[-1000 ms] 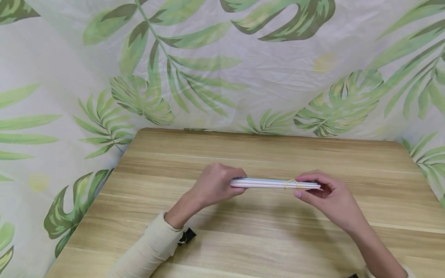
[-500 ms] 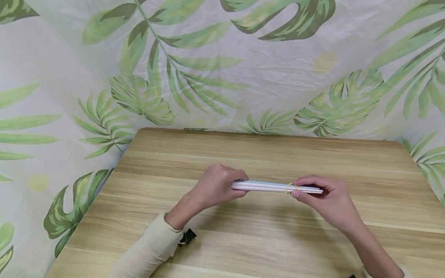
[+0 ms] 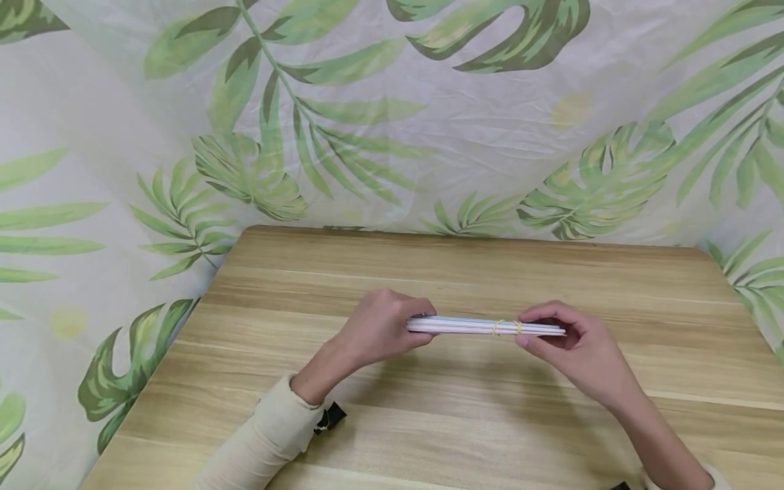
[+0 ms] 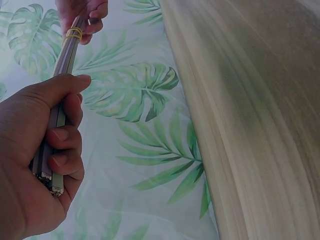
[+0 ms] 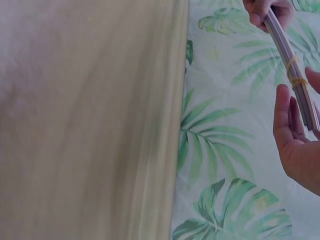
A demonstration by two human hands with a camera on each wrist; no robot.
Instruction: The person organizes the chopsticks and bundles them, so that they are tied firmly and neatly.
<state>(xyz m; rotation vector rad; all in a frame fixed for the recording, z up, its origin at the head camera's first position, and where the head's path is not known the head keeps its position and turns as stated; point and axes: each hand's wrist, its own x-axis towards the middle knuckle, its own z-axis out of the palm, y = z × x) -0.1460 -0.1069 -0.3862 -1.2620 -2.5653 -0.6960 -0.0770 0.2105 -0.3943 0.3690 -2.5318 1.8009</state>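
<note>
My left hand [image 3: 382, 325] grips the thicker end of a bundle of chopsticks [image 3: 456, 325], thumb along the top and fingers curled beneath. The square ends of the sticks stick out below the palm in the left wrist view. Toward the thinner end, a yellow rubber band [image 3: 497, 327] goes round the bundle in spread loops. My right hand [image 3: 578, 344] has its thumb and fingertips on either side of the sticks, right by the band. The bundle lies nearly level above the table, its thin tips reaching into the right palm.
Below the hands spreads a wood-grain table [image 3: 429, 435] with rounded far corners. A white cloth with green leaf print [image 3: 478, 136] hangs behind and beside it. A black piece [image 3: 329, 418] sits at the left sleeve's cuff [image 3: 294, 408].
The right hand dipped with the thin end of the bundle, then rose again. The rubber band's loops have shifted left along the chopsticks. The left hand has hardly moved.
</note>
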